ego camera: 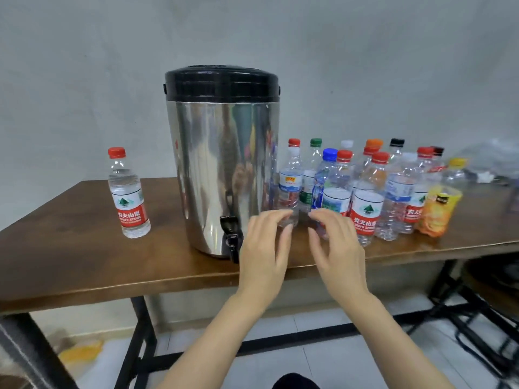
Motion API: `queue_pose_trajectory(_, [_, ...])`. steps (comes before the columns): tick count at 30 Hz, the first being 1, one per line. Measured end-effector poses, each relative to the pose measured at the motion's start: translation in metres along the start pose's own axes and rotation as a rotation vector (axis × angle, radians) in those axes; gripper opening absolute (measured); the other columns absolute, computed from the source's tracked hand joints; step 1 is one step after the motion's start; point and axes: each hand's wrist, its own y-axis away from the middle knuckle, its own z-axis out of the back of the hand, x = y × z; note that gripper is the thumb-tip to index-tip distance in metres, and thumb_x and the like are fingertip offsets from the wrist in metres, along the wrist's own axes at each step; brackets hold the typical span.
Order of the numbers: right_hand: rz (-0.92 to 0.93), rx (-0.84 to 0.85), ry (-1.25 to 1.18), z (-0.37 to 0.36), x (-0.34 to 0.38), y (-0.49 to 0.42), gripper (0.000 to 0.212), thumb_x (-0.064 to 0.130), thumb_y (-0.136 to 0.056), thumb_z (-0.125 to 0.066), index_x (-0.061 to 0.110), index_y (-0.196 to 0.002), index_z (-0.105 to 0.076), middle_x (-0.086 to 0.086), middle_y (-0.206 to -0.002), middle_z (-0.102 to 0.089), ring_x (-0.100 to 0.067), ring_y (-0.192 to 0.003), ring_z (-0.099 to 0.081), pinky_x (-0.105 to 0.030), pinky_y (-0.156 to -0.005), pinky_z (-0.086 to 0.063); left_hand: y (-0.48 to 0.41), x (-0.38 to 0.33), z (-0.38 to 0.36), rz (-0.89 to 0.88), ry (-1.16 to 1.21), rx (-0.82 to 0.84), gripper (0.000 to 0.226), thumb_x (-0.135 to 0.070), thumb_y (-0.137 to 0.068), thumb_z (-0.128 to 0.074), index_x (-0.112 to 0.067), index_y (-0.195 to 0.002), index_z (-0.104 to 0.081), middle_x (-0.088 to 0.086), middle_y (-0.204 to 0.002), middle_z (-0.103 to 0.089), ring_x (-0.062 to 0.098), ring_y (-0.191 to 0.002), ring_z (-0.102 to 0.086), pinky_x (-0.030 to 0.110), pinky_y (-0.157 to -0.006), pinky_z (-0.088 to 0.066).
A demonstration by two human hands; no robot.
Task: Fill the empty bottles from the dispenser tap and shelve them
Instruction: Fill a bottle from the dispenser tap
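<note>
Both the left hand [265, 242] and right hand [335, 240] hover empty, fingers loosely curled, before the empty bottles [365, 192]. Best grasp the nearest bottle low on its body, without toppling neighbours, then carry it to the dispenser tap [231, 238].

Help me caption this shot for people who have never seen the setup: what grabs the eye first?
The tall steel dispenser with its black lid stands mid-table, its tap at the front edge. Right of it crowds a cluster of capped plastic bottles; one red-capped bottle stands alone on the left. The left hand and right hand hover open before the cluster.
</note>
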Motion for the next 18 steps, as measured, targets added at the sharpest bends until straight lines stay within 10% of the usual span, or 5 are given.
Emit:
queue_pose_trajectory(11, [-0.268, 0.131, 0.217, 0.005, -0.074, -0.046, 0.055, 0.016, -0.089, -0.066, 0.015, -0.139, -0.043, -0.004, -0.143, -0.044, -0.023, -0.13, -0.042, -0.037, -0.095, -0.049, 0.003, 0.074, -0.115, 0.176, -0.433, 0.524, 0.037, -0.026, -0.102, -0.049, -0.018, -0.139, -0.049, -0.001, -0.135, -0.055, 0.02, -0.12, -0.049, 0.032, -0.1, -0.042])
queue_pose_trajectory(18, [-0.241, 0.104, 0.295, -0.022, -0.094, -0.122, 0.066, 0.012, -0.092, -0.064, 0.016, -0.149, -0.031, -0.015, -0.159, -0.02, -0.033, -0.145, -0.023, -0.043, -0.109, -0.042, 0.001, 0.077, -0.12, 0.212, -0.394, 0.466, 0.037, -0.026, -0.104, -0.046, -0.017, -0.139, -0.048, -0.001, -0.137, -0.053, 0.015, -0.126, -0.046, 0.027, -0.106, -0.037])
